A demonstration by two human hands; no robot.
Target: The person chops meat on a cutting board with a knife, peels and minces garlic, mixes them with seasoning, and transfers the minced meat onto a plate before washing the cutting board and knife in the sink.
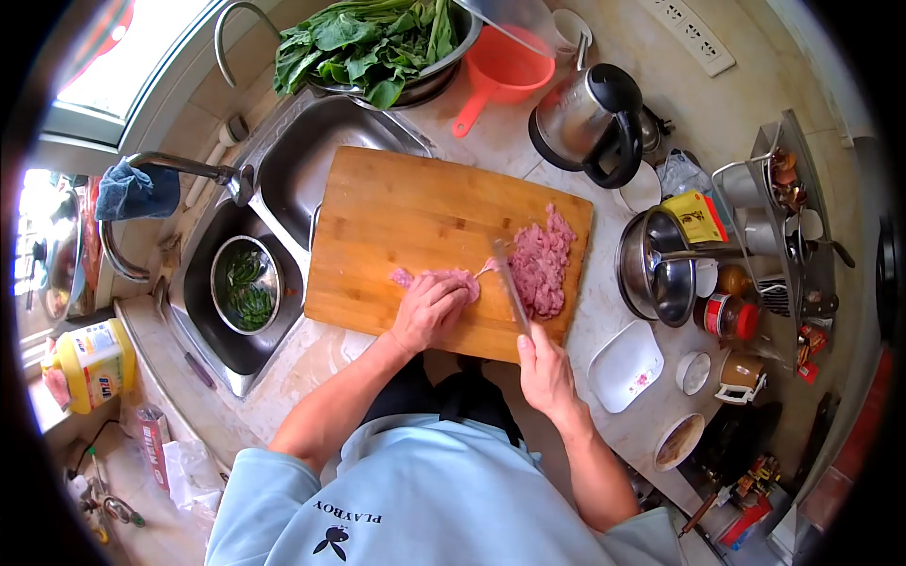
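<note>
And here we are at the board [392,212], which reaches across from the sink's edge [279,226] onto the desk [600,307]. The left hand [432,309] is clamped down over a strip of pink meat [403,277], fingers bunched together; the strip lies near the board's lower edge. Over on the right, the right hand [546,368] is wrapped firmly round the handle of the knife [511,289], its blurred blade just beside a heap of mince [545,259]. And the lettering! Plain as day on the pale blue shirt [425,500]: PLAYBOY, with a dark rabbit head [331,541] next to it. A label wraps the yellow jug [92,366] by the window, too small to read; likewise the print on the yellow packet [694,217] and the red-lidded jar [725,314].
</note>
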